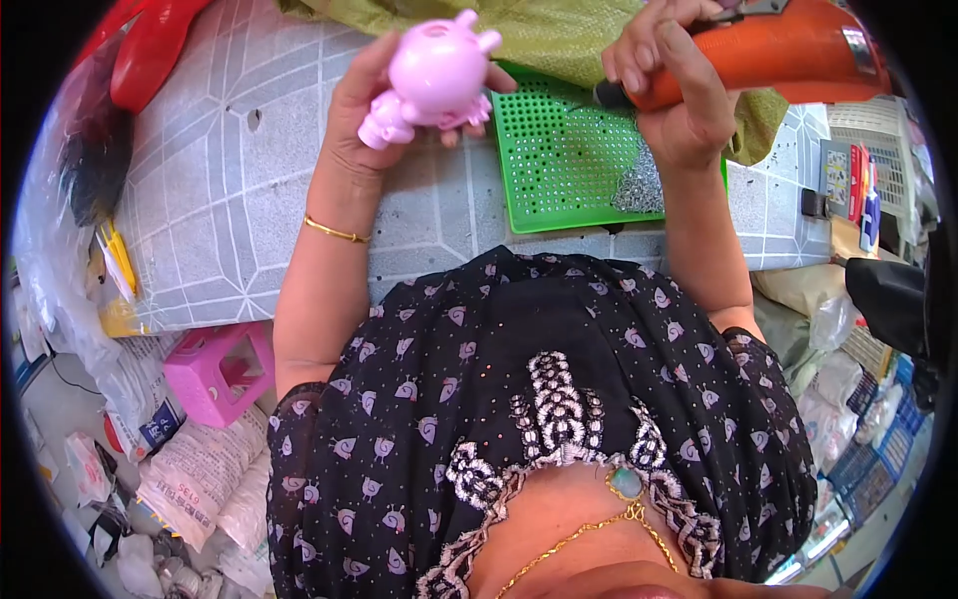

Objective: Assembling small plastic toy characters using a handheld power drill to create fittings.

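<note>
In the head view, the left hand (361, 88) grasps a pink figurine (436, 75) over the tabletop (225, 215), left of a green perforated tray (544, 150) that lies close to the tabletop's near edge. The right hand (684, 105) clasps an orange power tool (778, 52), its dark tip above the tray. Small silvery pieces (641, 185) fill the tray's near right corner. Yellow pens (120, 258) lie toward the tabletop's near left corner.

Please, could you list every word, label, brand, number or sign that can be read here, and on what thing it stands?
I do not copy out printed text, but it stands here:
White sack: rows of small print and a red number.
Blue label: pale marks, too small to read.
Pink toy and orange tool: no text that I can make out.
</note>
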`<state>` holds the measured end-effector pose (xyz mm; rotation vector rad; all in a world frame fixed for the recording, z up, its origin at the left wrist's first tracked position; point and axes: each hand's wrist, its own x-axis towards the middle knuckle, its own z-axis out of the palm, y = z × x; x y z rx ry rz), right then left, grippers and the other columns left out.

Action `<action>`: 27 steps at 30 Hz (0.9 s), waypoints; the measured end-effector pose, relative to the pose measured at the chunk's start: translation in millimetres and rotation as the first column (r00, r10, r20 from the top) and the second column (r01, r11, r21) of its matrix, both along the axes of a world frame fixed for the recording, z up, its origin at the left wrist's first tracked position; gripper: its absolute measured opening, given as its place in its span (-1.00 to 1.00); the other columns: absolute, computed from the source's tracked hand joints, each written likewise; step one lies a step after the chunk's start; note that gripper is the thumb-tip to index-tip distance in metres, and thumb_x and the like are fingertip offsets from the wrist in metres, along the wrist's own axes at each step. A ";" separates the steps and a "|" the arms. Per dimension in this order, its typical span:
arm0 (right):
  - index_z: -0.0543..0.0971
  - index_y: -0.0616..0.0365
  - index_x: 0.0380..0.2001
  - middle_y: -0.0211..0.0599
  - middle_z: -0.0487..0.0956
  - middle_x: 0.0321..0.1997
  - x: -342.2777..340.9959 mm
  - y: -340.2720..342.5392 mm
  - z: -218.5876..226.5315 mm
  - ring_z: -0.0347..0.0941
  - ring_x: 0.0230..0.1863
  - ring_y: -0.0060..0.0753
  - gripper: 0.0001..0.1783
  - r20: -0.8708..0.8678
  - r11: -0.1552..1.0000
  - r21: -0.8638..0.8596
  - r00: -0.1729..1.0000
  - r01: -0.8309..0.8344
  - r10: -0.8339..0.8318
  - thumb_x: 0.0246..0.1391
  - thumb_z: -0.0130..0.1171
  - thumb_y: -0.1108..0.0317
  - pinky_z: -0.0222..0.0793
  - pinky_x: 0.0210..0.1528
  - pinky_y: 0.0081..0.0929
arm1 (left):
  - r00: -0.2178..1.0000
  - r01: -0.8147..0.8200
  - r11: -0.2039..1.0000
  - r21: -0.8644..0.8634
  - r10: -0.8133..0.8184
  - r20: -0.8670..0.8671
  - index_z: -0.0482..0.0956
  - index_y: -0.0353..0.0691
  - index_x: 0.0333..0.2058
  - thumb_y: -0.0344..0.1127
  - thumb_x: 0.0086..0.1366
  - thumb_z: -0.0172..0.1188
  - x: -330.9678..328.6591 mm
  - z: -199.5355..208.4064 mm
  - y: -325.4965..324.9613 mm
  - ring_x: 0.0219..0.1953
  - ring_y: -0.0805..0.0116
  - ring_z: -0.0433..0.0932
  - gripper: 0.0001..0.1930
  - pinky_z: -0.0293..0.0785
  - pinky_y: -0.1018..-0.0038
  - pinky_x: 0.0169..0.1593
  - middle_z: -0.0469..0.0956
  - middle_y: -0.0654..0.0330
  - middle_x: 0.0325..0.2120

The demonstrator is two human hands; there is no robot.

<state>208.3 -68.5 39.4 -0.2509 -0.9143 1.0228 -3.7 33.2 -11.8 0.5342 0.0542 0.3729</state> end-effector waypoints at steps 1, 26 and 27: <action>0.38 0.08 -0.20 -0.36 0.39 -0.47 -4.4 -23.9 24.0 0.35 -0.55 -0.50 -0.81 0.272 0.917 -0.296 0.944 0.268 -0.188 0.17 0.16 0.40 0.35 -0.40 -0.48 | 0.998 0.000 1.000 0.014 0.001 -0.062 0.32 -0.40 0.19 0.16 0.30 0.11 -1.2 5.2 -2.5 -0.34 0.06 0.68 -0.26 0.69 0.44 -0.46 0.52 -0.38 -0.10; 0.38 0.08 -0.14 -0.39 0.37 -0.45 93.3 -99.9 39.3 0.31 -0.49 -0.56 -0.63 0.380 0.979 -0.118 0.919 0.164 -0.108 0.05 0.26 0.25 0.29 -0.34 -0.49 | 0.960 0.202 0.907 0.369 -0.110 -0.257 0.46 -0.31 0.11 -0.13 0.33 0.14 172.3 56.1 30.5 -0.28 0.29 0.67 -0.53 0.65 0.47 -0.22 0.63 0.09 -0.19; 0.37 0.09 -0.15 -0.37 0.37 -0.45 101.3 -94.7 33.9 0.31 -0.48 -0.55 -0.68 0.401 0.981 -0.114 0.911 0.156 -0.099 0.07 0.21 0.28 0.30 -0.31 -0.45 | 0.990 0.140 0.867 0.477 -0.136 -0.043 0.46 -0.31 0.10 -0.11 0.32 0.15 180.7 53.8 32.8 -0.31 0.29 0.67 -0.52 0.64 0.49 -0.23 0.63 0.08 -0.21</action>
